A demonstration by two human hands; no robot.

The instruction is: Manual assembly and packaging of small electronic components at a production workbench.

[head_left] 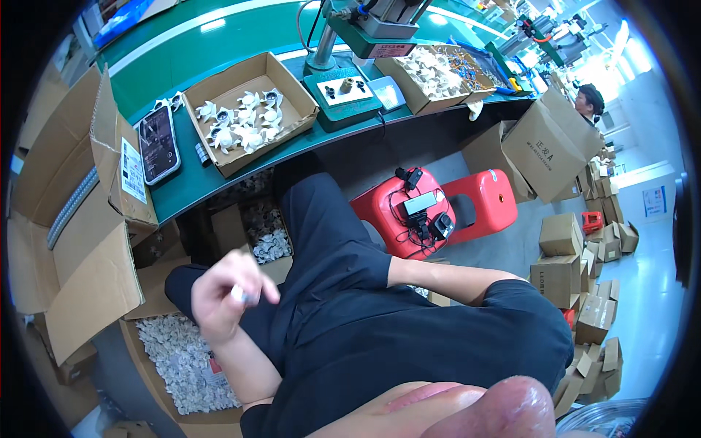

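My left hand point(223, 301) is raised over my left thigh, its fingers curled and slightly blurred. At the thumb and fingertips is a small whitish spot, too smeared to name. Below that hand an open carton point(139, 355) holds a heap of small white pieces point(179, 358). My right forearm point(438, 276) reaches across and goes out of sight behind my thigh, so the right hand is hidden. On the green bench ahead, a shallow cardboard tray point(234, 82) contains several white finned parts point(252, 117), some with dark round centres.
A phone point(158, 142) leans by a tall open carton point(95, 219) at left. Behind the tray's right side stands a bench press point(349, 109), beside another filled box point(409, 91). A red stool point(478, 208) carries cables and small devices. Cartons point(558, 274) are stacked at right; a person point(588, 102) is beyond.
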